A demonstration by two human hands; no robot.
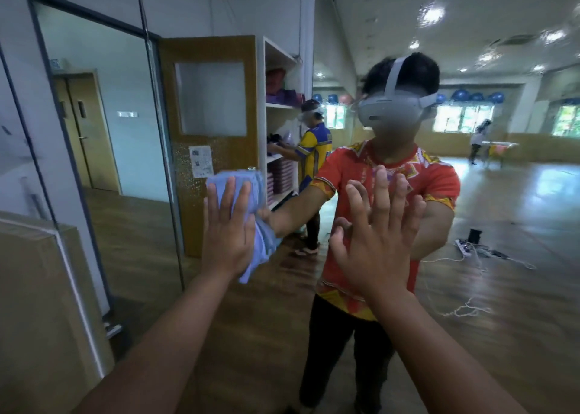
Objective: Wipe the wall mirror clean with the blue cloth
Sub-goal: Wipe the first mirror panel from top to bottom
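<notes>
The wall mirror [502, 225] fills the view ahead and reflects me in a red patterned shirt and a grey headset. My left hand [227, 225] lies flat, fingers straight, pressing the folded blue cloth [263, 244] against the glass at chest height. Part of the cloth hangs below my palm and part shows above my fingertips. My right hand [376, 241] is spread flat against the mirror to the right of the cloth, fingers straight and apart, holding nothing.
A vertical mirror seam [163, 162] runs left of the cloth. A box-like corner [47, 288] stands at the lower left. Reflected: a wooden door [216, 100], white shelves [279, 106], another person in yellow and blue [314, 156], cables on the wooden floor [470, 250].
</notes>
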